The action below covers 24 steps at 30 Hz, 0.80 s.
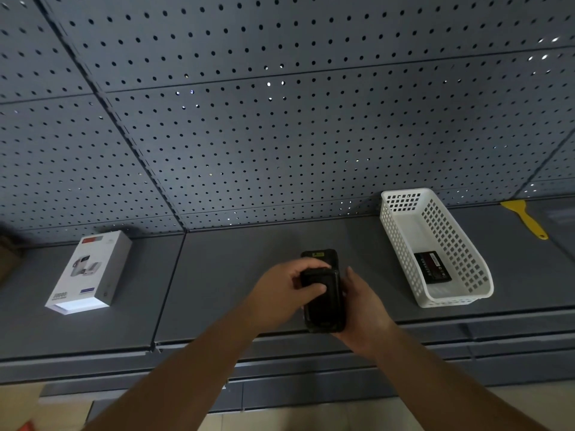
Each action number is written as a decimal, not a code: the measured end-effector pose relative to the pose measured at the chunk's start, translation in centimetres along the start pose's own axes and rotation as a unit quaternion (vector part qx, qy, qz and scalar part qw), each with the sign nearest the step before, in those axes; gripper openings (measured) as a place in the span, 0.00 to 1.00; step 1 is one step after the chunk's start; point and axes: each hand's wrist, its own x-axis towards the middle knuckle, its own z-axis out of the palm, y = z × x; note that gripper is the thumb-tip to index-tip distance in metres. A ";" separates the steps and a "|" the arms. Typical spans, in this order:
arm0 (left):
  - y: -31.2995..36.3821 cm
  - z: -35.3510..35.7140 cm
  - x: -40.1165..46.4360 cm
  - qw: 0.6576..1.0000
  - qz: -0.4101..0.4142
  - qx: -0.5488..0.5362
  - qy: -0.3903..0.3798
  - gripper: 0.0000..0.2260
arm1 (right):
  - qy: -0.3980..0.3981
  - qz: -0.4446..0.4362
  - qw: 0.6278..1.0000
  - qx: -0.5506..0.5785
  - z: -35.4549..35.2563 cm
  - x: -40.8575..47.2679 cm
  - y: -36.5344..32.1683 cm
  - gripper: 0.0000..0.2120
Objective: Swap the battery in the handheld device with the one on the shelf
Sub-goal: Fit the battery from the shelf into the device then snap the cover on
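Note:
A black handheld device (323, 309) is held back side up over the front of the grey shelf (224, 275). My right hand (362, 309) cradles it from the right and below. My left hand (284, 293) grips a black piece (317, 276) on the device's upper back, thumb across it; whether this is the cover or the battery is unclear. A flat black battery with a red label (432, 267) lies inside the white perforated basket (460, 244) on the shelf to the right.
A white product box (88, 272) lies on the shelf at the left. A yellow plastic scraper (525, 216) rests at the far right. A grey pegboard wall (280, 119) rises behind the shelf. The shelf's front lip runs below my hands.

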 end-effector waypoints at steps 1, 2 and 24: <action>0.0 0.0 -0.1 1.000 0.006 0.027 0.002 0.15 | 0.001 0.000 1.000 0.001 0.1 -0.1 0.0 0.31; 0.0 0.0 -0.2 0.998 0.013 0.054 0.003 0.16 | 0.000 0.000 1.000 0.001 0.1 -0.2 0.0 0.31; -1.5 0.8 -1.0 0.963 0.081 0.258 0.016 0.29 | 0.008 -0.025 0.999 -0.028 -0.2 0.3 0.7 0.28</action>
